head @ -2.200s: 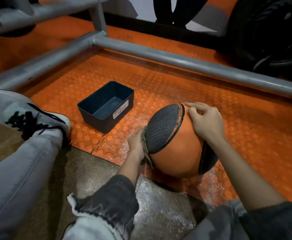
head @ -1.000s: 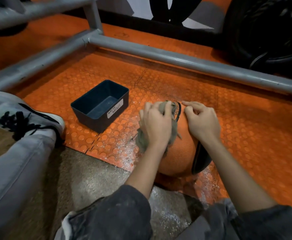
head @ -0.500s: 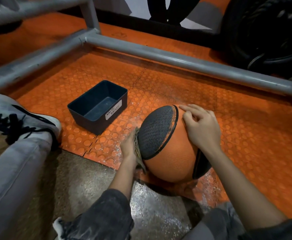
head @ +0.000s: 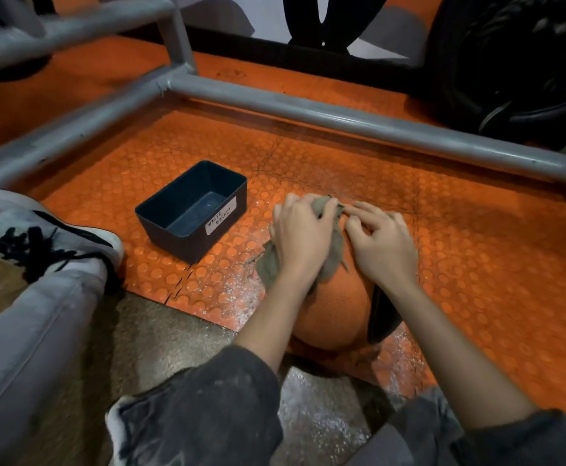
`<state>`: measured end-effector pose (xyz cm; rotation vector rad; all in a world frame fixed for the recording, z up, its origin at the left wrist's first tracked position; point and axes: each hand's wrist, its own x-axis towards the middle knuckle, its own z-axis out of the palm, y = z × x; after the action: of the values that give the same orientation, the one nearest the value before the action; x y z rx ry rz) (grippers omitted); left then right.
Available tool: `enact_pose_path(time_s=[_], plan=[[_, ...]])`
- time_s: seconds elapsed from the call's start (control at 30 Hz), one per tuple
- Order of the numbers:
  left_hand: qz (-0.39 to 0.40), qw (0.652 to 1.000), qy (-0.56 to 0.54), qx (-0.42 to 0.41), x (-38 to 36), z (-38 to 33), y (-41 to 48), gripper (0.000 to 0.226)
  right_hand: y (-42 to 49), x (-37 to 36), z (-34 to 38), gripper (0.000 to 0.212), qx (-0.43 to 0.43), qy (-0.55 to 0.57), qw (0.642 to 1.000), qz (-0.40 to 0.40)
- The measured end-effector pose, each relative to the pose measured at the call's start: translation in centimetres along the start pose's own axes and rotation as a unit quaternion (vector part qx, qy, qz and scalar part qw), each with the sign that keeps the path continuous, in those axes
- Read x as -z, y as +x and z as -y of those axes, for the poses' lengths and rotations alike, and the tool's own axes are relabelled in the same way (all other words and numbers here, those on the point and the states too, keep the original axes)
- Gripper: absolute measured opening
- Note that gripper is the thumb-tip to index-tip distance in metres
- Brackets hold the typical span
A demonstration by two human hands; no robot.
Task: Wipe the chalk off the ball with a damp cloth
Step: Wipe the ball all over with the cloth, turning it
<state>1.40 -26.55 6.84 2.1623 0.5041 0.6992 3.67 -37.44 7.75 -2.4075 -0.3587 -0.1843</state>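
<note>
A white sneaker (head: 53, 230) with black laces rests at the left edge of the orange studded floor mat (head: 476, 264). Right of it stands a dark bin (head: 174, 230) labelled "WASTE BASKET". Next, the left hand (head: 303, 237) curls its fingers over a grey cloth (head: 268, 269), pressing it onto the top of the orange ball (head: 335, 314), which sits on the mat's near edge. The right hand (head: 382, 245) rests just beside it on the ball, fingers loosely bent, gripping nothing.
</note>
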Motion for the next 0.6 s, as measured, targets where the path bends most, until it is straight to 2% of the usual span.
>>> enact_pose_path(time_s=[0.07, 0.17, 0.3, 0.4, 0.5, 0.6], plan=[[0.016, 0.999, -0.022, 0.027, -0.2, 0.2, 1.6, 0.028, 0.0, 0.2, -0.3, 0.031, 0.004, 0.005, 1.0, 0.0], [0.083, 0.985, -0.069, 0.134, -0.1, 0.6, 4.1, 0.024, -0.3, 0.3, -0.7, 0.031, 0.009, 0.015, 1.0, -0.001], [0.165, 0.956, -0.057, 0.236, -0.1, 3.5, 6.2, 0.022, -0.8, -0.1, -0.9, 0.03, 0.031, 0.011, 0.999, -0.021], [0.156, 0.934, -0.089, 0.309, -0.4, 6.2, 6.2, 0.027, -1.4, -0.4, -0.8, 0.038, 0.041, 0.014, 0.999, -0.025], [0.164, 0.938, -0.091, 0.291, -0.5, 6.4, 5.9, 0.026, -1.7, -0.3, -0.8, 0.041, 0.032, 0.021, 0.998, -0.041], [0.129, 0.954, -0.105, 0.247, 0.1, 4.4, 5.0, 0.027, -1.7, 0.1, -1.0, 0.042, 0.024, 0.023, 0.998, -0.048]])
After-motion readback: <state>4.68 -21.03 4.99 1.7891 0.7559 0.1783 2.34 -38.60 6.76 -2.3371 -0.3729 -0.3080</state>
